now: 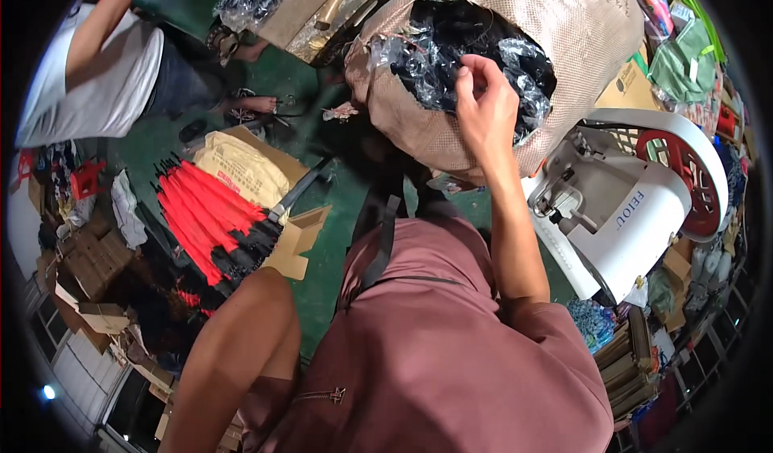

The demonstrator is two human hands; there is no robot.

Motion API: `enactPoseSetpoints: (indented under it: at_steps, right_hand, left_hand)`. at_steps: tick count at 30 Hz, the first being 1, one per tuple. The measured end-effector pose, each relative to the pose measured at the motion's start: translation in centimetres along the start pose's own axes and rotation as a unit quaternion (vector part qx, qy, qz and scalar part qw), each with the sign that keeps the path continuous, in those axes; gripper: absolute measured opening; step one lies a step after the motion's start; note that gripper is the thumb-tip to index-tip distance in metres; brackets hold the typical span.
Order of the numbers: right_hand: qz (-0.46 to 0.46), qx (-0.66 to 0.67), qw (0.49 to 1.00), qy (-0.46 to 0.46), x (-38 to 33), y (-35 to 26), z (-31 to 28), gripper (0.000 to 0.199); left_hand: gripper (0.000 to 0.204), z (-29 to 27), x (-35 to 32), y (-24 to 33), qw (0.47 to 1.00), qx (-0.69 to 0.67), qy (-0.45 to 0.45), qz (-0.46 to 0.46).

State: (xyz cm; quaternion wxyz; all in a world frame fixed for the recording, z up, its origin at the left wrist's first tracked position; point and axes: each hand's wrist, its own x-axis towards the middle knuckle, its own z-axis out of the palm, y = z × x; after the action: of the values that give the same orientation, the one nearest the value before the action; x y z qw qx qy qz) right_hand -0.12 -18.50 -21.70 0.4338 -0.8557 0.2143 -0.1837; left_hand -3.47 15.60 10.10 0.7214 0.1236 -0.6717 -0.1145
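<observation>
My right hand [487, 103] reaches over a big woven sack [584, 30] with a wide torn opening. Its thumb and forefinger curl together in a pinch; whatever they hold, if anything, is too small to make out. Inside the opening, black items wrapped in clear plastic [527, 70] lie right under the hand. I cannot tell whether the fingertips touch the plastic. My left arm [241, 332] bends at the lower left, and the hand on it lies outside the picture.
Right of the sack stands a white machine [636, 227] with a red wheel. Red and black umbrellas [205, 219] lie by an open cardboard box [302, 239] on the green floor. A person in a white shirt [113, 82] is at the upper left. Stacked cardboard [628, 364] is at lower right.
</observation>
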Motion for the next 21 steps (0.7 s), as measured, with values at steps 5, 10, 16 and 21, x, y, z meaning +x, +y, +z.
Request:
enactPoseSetpoints:
  at_steps: [5, 10, 16, 21]
  right_hand:
    - [-0.056, -0.044, 0.996, -0.050, 1.2, 2.2, 1.3, 0.022]
    - [-0.128, -0.179, 0.974, -0.054, 1.4, 3.9, 2.7, 0.022]
    - [-0.084, -0.306, 0.939, -0.135, 2.0, 4.7, 4.9, 0.020]
    - [-0.032, -0.390, 0.900, -0.191, 3.2, 5.0, 6.4, 0.025]
  left_hand:
    - [0.032, 2.4, 0.6, 1.6, 0.999, 0.026, -0.017, -0.026]
    - [0.028, 4.3, 1.6, -0.4, 0.996, 0.059, -0.033, -0.056]
    - [0.024, 5.3, 3.0, -2.4, 0.989, 0.098, -0.059, -0.092]
    - [0.021, 6.6, 4.2, -2.2, 0.982, 0.126, -0.087, -0.114]
